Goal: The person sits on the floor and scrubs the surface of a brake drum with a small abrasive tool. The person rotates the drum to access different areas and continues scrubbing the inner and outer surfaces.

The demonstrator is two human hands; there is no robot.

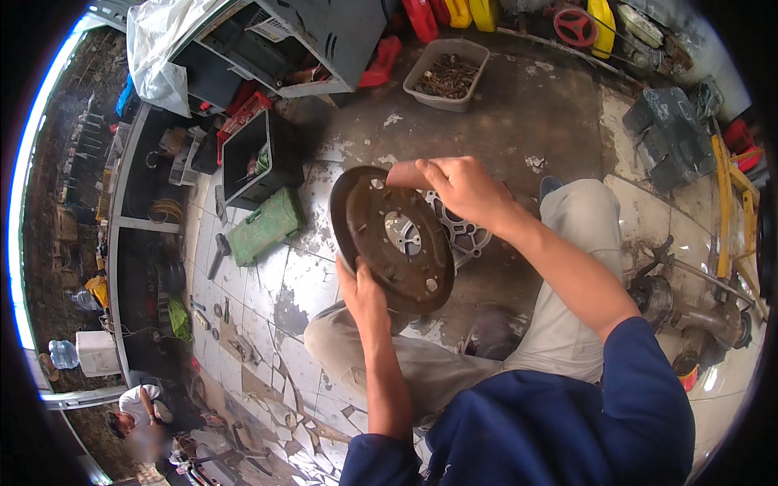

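My left hand [365,296] gripped the near-left rim of the round brown metal plate [365,231], thumb on its face, apparently to keep it tilted and steady. My right hand [463,186] was closed on a reddish-brown strip [405,174] at the plate's far rim; firm contact could not be confirmed. The plate was held near my left knee [328,342], likely for two-handed reach. A perforated metal part [460,235] showed behind, right.

Disc [356,223] hides pt of plate [455,217] behind + pt of L hand [365,298]. R hand [463,190] covers pt of sheet [407,175]. Bits [447,77] in tub [442,103] too small to ID. Cabinet [344,40] cut off @ top, shirt [551,429] @ btm. Co-worker [139,402] partly blurred.
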